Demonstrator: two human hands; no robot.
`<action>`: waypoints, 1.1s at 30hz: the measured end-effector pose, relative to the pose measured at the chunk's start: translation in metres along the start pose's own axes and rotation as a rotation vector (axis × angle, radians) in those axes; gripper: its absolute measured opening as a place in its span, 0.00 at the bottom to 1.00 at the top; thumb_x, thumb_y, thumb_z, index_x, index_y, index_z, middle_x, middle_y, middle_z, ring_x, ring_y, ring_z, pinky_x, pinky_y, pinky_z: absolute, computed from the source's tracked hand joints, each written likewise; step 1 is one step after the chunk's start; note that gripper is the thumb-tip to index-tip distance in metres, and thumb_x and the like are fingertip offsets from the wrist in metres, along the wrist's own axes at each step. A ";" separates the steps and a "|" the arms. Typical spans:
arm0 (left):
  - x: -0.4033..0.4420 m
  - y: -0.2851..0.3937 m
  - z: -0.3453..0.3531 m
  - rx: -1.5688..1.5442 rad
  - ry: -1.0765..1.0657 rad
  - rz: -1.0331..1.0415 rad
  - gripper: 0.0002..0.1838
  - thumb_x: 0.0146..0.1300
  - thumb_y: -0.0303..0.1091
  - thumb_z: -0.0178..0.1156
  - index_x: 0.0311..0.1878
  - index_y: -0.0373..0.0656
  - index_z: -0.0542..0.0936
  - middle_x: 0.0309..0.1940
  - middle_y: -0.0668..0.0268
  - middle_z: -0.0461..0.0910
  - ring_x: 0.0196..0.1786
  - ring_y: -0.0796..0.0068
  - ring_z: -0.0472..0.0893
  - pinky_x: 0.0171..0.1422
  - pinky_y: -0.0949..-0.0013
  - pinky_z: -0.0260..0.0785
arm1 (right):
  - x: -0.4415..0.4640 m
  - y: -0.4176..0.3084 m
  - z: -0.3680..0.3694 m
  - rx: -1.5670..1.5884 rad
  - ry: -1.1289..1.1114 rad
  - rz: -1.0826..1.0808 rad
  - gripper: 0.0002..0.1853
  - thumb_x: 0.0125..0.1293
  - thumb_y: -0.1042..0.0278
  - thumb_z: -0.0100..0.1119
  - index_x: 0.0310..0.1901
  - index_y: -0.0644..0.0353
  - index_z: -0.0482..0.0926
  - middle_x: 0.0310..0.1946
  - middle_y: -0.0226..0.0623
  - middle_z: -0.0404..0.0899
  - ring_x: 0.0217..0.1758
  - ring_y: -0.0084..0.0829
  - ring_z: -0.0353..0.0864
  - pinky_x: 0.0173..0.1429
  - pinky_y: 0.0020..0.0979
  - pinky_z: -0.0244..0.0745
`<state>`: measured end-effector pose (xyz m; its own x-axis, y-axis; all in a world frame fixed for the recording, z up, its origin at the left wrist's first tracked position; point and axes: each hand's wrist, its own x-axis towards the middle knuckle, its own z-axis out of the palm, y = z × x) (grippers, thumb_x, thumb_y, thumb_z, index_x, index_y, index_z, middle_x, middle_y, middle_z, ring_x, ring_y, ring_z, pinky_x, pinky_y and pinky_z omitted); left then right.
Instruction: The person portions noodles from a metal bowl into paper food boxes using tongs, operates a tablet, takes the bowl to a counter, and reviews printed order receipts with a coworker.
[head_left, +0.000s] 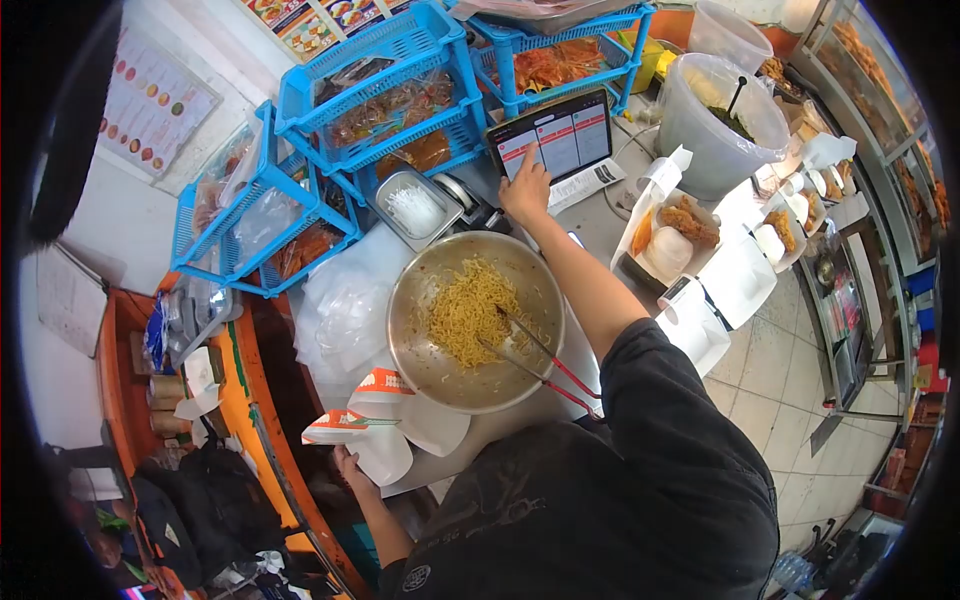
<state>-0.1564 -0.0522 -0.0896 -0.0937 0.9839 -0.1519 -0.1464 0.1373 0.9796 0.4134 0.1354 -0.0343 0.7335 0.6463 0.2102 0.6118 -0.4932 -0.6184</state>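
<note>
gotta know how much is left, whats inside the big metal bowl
Yellow noodles and the ends of red-handled tongs are in the metal bowl; the noodles hide whatever lies beneath.

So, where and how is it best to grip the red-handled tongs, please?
Probably across both red handles of the tongs, coming from the person's right: they jut past the rim of the bowl while the tips lie in the noodles, and they stand apart, so span both.

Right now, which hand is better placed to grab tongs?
Probably the right hand: it only touches the tablet, and the tongs lie on its side; the left hand holds a box.
</note>
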 end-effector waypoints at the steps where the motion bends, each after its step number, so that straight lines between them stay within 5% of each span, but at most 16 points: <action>1: 0.000 -0.001 -0.001 0.006 0.007 -0.006 0.37 0.48 0.33 0.50 0.65 0.33 0.62 0.61 0.56 0.68 0.64 0.60 0.70 0.69 0.60 0.61 | 0.000 0.000 0.000 -0.002 -0.003 0.004 0.52 0.55 0.60 0.64 0.72 0.71 0.40 0.46 0.56 0.70 0.51 0.51 0.70 0.56 0.43 0.68; 10: -0.001 0.004 0.003 -0.034 -0.008 -0.015 0.35 0.47 0.30 0.48 0.65 0.34 0.64 0.63 0.56 0.66 0.67 0.60 0.66 0.72 0.59 0.56 | 0.003 -0.006 -0.003 0.206 0.066 0.166 0.53 0.54 0.64 0.64 0.71 0.74 0.36 0.46 0.58 0.70 0.53 0.55 0.70 0.58 0.47 0.67; 13: -0.004 0.008 0.007 -0.080 -0.013 -0.031 0.35 0.47 0.28 0.47 0.64 0.34 0.65 0.64 0.56 0.66 0.68 0.60 0.65 0.73 0.59 0.55 | 0.010 -0.020 -0.021 0.293 0.056 0.157 0.57 0.56 0.60 0.64 0.70 0.73 0.29 0.54 0.63 0.66 0.60 0.61 0.65 0.66 0.49 0.60; 16: -0.003 0.009 0.008 -0.114 -0.063 -0.035 0.35 0.47 0.28 0.48 0.65 0.34 0.64 0.63 0.56 0.66 0.67 0.60 0.66 0.72 0.59 0.56 | 0.012 -0.054 -0.043 0.280 0.068 0.118 0.54 0.56 0.59 0.64 0.70 0.73 0.34 0.57 0.65 0.63 0.61 0.60 0.65 0.68 0.47 0.59; 19: -0.002 0.010 0.009 -0.107 -0.075 -0.039 0.35 0.48 0.29 0.48 0.65 0.34 0.64 0.63 0.56 0.67 0.66 0.60 0.67 0.71 0.60 0.57 | 0.008 -0.081 -0.063 0.153 -0.125 -0.068 0.46 0.55 0.57 0.64 0.68 0.72 0.51 0.50 0.62 0.73 0.56 0.58 0.71 0.61 0.45 0.68; 22: -0.005 0.014 0.016 -0.058 -0.057 -0.022 0.34 0.50 0.32 0.48 0.64 0.33 0.63 0.61 0.55 0.68 0.63 0.60 0.70 0.68 0.60 0.62 | -0.003 -0.102 -0.099 0.178 -0.742 -0.418 0.35 0.57 0.51 0.61 0.59 0.70 0.69 0.50 0.59 0.76 0.56 0.52 0.76 0.59 0.43 0.71; 24: -0.006 0.014 0.015 -0.038 -0.057 -0.013 0.34 0.50 0.34 0.47 0.64 0.32 0.62 0.60 0.55 0.68 0.63 0.60 0.70 0.67 0.60 0.63 | -0.040 -0.107 -0.132 0.212 -0.800 -0.634 0.26 0.62 0.51 0.58 0.52 0.66 0.74 0.42 0.52 0.80 0.49 0.48 0.79 0.58 0.41 0.71; 28: -0.006 0.006 0.007 -0.038 -0.024 -0.005 0.35 0.50 0.34 0.47 0.65 0.32 0.63 0.61 0.54 0.67 0.65 0.59 0.68 0.69 0.60 0.60 | -0.100 -0.086 -0.187 0.035 -1.101 -1.001 0.25 0.61 0.52 0.59 0.53 0.63 0.74 0.45 0.53 0.77 0.51 0.50 0.76 0.58 0.43 0.70; 30: -0.005 0.005 0.004 -0.062 -0.032 0.007 0.34 0.51 0.34 0.47 0.65 0.33 0.63 0.62 0.54 0.67 0.66 0.59 0.66 0.71 0.59 0.57 | -0.131 -0.085 -0.236 -0.125 -1.174 -0.907 0.25 0.60 0.53 0.61 0.52 0.63 0.74 0.50 0.52 0.72 0.55 0.49 0.73 0.58 0.44 0.69; 33: 0.000 -0.009 -0.009 -0.249 -0.077 0.072 0.33 0.54 0.36 0.48 0.66 0.35 0.63 0.63 0.55 0.66 0.68 0.59 0.65 0.72 0.58 0.56 | -0.173 -0.058 -0.244 -0.156 -0.920 -0.866 0.26 0.57 0.53 0.64 0.51 0.63 0.74 0.52 0.50 0.67 0.58 0.48 0.69 0.57 0.44 0.71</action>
<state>-0.1641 -0.0549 -0.0992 -0.0388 0.9972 -0.0634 -0.3808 0.0439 0.9236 0.3232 -0.0899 0.1502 -0.3583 0.9230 -0.1404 0.8603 0.2680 -0.4337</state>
